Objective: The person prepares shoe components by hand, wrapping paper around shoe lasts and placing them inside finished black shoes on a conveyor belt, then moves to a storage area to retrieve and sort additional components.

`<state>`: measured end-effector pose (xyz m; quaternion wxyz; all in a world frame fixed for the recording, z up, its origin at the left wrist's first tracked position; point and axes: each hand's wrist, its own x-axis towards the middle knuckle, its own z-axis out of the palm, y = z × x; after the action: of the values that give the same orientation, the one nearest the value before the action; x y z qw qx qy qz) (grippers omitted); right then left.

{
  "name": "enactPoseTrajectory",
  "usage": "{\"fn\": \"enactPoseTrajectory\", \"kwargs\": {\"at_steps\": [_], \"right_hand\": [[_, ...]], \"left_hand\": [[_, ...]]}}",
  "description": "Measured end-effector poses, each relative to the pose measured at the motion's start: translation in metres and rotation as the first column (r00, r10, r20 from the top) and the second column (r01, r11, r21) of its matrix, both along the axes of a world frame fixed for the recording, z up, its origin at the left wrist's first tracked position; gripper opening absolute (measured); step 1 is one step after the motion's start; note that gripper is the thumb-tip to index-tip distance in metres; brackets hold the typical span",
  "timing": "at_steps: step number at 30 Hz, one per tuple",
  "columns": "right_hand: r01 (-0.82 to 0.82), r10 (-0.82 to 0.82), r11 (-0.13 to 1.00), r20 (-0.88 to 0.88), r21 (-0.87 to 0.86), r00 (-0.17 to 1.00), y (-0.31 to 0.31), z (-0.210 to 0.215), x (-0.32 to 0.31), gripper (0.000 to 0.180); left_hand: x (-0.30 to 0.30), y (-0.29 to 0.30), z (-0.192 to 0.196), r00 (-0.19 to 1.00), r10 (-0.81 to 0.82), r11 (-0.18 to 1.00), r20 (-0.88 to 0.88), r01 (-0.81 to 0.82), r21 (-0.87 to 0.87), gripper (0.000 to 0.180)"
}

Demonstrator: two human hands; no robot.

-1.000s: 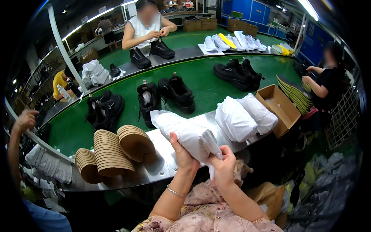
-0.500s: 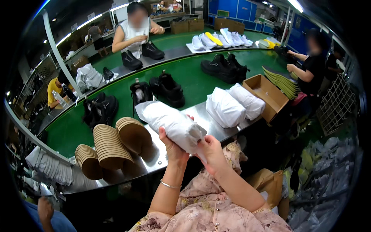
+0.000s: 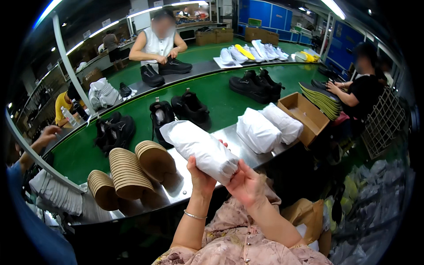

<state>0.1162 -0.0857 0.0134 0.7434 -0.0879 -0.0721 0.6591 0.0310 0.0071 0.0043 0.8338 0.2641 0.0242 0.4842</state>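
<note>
White wrapped bundle (image 3: 199, 148) sits clasped in the left hand (image 3: 202, 178), the right hand (image 3: 246, 183) closed on its near end (crumpled).

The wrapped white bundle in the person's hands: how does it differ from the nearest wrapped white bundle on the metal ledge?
The held bundle is in the left hand and right hand; the resting bundle sits on the metal ledge. The held bundle looks longer and slimmer; the resting bundle looks squatter. Both have creased white wrapping that hides what is inside.
</note>
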Motion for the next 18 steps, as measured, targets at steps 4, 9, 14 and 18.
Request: {"fn": "enactPoseTrajectory", "kwargs": {"at_steps": [4, 9, 14, 18], "right_hand": [[-0.041, 0.041, 0.997, -0.009, 0.059, 0.999, 0.006, -0.020, 0.004, 0.043], [-0.110, 0.114, 0.993, 0.178, -0.034, 0.977, 0.024, -0.037, 0.012, 0.046], [0.387, -0.009, 0.903, 0.893, -0.186, 0.450, 0.031, -0.046, 0.042, 0.053], [0.410, -0.278, 0.884, 0.958, 0.225, 0.073, 0.046, -0.027, 0.035, 0.075]], "left_hand": [[0.000, 0.004, 0.001, 0.999, -0.045, 0.999, 0.010, 0.045, 0.018, 0.088], [-0.003, 0.019, -0.013, 0.996, 0.059, 0.997, -0.070, -0.062, -0.039, 0.086], [-0.008, 0.039, -0.028, 0.960, 0.144, 0.980, -0.240, -0.172, -0.101, 0.078], [0.020, 0.048, -0.049, 0.953, 0.136, 0.974, -0.269, -0.179, -0.141, 0.063]]}}
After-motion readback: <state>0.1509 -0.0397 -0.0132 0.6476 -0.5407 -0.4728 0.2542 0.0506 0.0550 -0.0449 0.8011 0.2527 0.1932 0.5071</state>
